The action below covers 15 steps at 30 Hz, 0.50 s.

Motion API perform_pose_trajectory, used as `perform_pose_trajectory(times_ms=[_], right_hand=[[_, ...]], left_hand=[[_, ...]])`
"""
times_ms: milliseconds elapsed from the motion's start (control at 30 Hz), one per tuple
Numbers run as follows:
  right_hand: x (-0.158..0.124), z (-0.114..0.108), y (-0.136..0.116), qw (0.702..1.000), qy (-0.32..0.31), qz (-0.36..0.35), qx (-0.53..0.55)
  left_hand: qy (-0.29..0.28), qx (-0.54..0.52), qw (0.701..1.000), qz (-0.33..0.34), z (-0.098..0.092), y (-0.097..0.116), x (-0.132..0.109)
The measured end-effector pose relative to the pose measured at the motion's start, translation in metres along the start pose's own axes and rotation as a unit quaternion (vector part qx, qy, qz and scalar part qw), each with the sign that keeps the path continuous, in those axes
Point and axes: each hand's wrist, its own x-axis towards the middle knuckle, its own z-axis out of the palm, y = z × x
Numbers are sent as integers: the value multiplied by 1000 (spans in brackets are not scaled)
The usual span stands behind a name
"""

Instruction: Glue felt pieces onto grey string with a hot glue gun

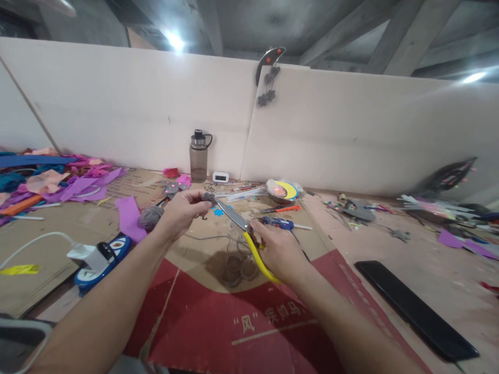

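My left hand is closed in a pinch on a small dark grey piece above the cardboard. A pair of scissors with yellow handles is gripped in my right hand. Its metal blades point up and left, with the tips at or very near the grey piece; whether they touch it I cannot tell. Grey cord runs below the hands toward several loose loops on the cardboard. Beside my left wrist lies a ball of grey yarn. A blue star-shaped cutout shows behind the blades.
A blue glue gun, an orange cutter and a bowl lie beyond my right hand. A bottle stands at the back. Left are a power strip and coloured scraps; right, a black slab.
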Motion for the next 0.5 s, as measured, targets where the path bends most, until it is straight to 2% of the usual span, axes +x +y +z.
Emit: perform_pose_trajectory(times_ms=[133,300,400,500], right_hand=[[2,-4,-3,997,-9,27,76],[5,-4,-3,978,1,64,198],[6,-1,-1,973,11,71,220],[7,2,-2,970,24,67,233]], left_hand=[[-16,-43,999,-27,-2,-1,0],[-38,-84,995,-32,-3,-2,-1],[-50,-89,994,-24,-1,-2,-1],[-33,-78,996,-16,3,-2,-2]])
